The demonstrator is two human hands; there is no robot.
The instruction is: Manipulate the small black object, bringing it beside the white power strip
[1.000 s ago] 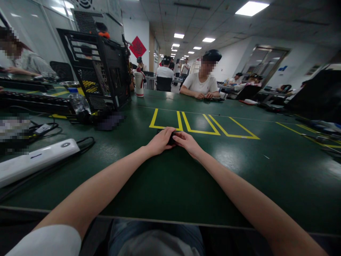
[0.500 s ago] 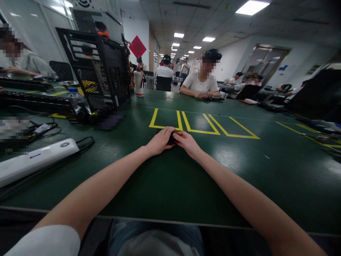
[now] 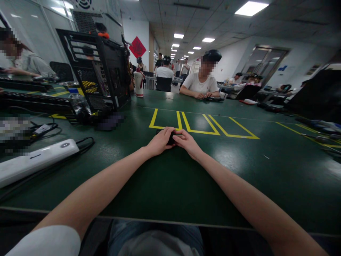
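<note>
At the far left of the green bench lies a long white box with a round mark near its right end, and a black cable loops just beside that end. Behind it, a clear bottle with a blue cap stands near a black computer case, which rests upright. To the right of the case stands a white cup with red markings.

Nearer the middle, the left hand reaches in, narrow and curled around a small black object. Its fingers lie over the top and far side of the object, its thumb on the near side, so much of the thing is hidden. The object sits between the two hands, low over the bench; whether it touches the surface cannot be told. From the other side, the right hand meets it with bent fingers drawn close together, their tips on its right side, and the two hands nearly touch.

Just beyond the hands, and on to their right, yellow tape marks outlines on the bench. Across from them, a person in a white shirt sits with both hands at a dark item.
</note>
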